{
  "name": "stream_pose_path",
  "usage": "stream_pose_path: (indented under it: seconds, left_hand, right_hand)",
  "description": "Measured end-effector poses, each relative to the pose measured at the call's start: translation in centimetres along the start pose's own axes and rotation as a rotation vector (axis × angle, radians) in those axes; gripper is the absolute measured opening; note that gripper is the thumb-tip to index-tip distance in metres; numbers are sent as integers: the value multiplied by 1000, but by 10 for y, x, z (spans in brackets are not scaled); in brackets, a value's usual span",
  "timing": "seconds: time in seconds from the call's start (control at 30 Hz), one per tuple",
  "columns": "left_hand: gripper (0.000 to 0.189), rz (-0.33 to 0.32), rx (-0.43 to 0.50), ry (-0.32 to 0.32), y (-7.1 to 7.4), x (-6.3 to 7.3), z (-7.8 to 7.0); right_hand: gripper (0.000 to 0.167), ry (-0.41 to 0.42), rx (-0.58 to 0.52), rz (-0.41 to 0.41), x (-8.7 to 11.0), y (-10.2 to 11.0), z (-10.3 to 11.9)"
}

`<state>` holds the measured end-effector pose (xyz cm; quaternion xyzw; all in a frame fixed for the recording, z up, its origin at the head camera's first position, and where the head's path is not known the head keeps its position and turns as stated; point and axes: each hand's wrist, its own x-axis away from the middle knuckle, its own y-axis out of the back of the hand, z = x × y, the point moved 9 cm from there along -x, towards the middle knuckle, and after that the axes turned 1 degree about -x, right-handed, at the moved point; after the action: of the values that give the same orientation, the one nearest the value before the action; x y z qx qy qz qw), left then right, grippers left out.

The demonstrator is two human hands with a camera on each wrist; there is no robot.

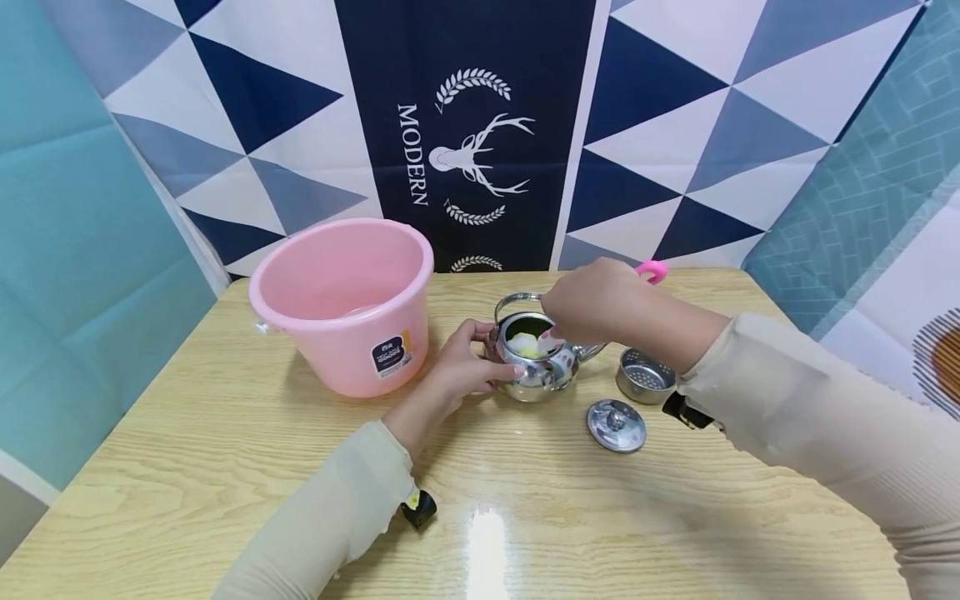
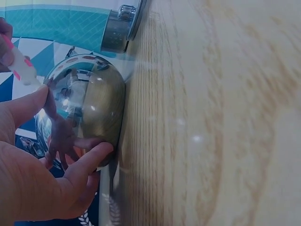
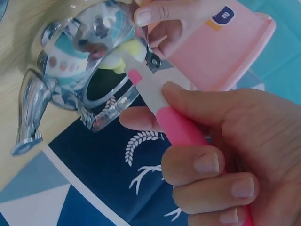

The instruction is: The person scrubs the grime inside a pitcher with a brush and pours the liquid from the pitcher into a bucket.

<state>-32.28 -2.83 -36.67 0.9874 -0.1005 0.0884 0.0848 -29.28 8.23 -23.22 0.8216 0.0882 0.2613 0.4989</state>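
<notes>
A shiny steel teapot with its mouth uncovered is on the wooden table, its spout toward the right. My left hand holds its left side, thumb on the front of the body and fingers spread round it. Above the mouth, my right hand grips a cleaning brush by its pink-and-white handle. The brush's white-and-yellow head is inside the pot. In the left wrist view, the polished body mirrors the left hand.
To the left stands a pink bucket with a dark label. Right of the pot are a perforated steel strainer and, nearer me, the round knobbed lid. A patterned cloth hangs behind the wooden table.
</notes>
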Motion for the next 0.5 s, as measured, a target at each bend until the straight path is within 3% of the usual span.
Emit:
stream_pose_path:
  seconds: [0.27,0.5]
  left_hand:
    - [73,10,-8,19,0,-2,3]
    - [73,1,-11,13,1,-2,3]
  right_hand:
    - [18,-39,56,-97,-10,4,3]
    - [14,-115,94,-132,-14,2,-1]
